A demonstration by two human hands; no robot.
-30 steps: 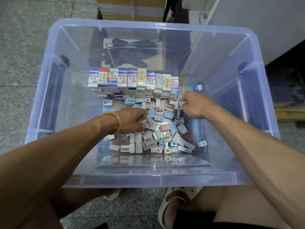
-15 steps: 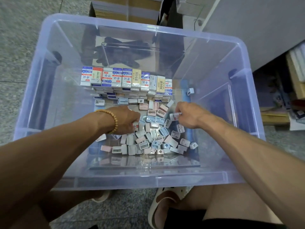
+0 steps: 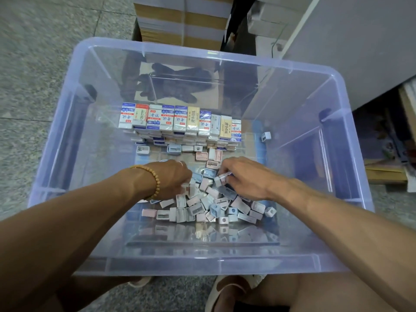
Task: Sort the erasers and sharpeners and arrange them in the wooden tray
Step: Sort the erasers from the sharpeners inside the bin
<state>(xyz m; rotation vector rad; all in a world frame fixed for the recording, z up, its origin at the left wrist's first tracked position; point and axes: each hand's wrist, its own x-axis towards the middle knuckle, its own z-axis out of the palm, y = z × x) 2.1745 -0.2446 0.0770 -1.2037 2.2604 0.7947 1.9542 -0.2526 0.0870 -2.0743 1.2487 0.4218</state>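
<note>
— Both hands have drawn closer together over the loose pile since a second ago; the right one has come in from the back right corner of the heap toward its middle, and the camera has tipped so the clear plastic bin [image 3: 74, 122] sits lower in view.

— Starting at the left, what is the left hand [image 3: 171, 180] doing?

— It reaches in palm down, with a bead bracelet [image 3: 153, 179] at the wrist, and its fingers are curled down into the sharpeners [image 3: 202, 206]. Whether they pinch one cannot be told; the fingertips are hidden.

— And where do the task's things lie?

— The erasers [image 3: 180, 120] stand in a neat row at the back of the bin, stacked several deep. Small pink, blue and white sharpeners are heaped in front, between and under the hands, with a few set in a line just before the erasers. One stray sharpener [image 3: 266, 136] lies apart at the right.

— How would they handle?

— Probably light, hard little plastic blocks that slide over one another, best pinched across the short sides. The sleeved erasers look firm and boxy.

— The right hand [image 3: 245, 179]?

— Palm down, fingers bent, pinching what looks like a pale sharpener at its fingertips.

— No wooden tray?

— None shows.
</note>
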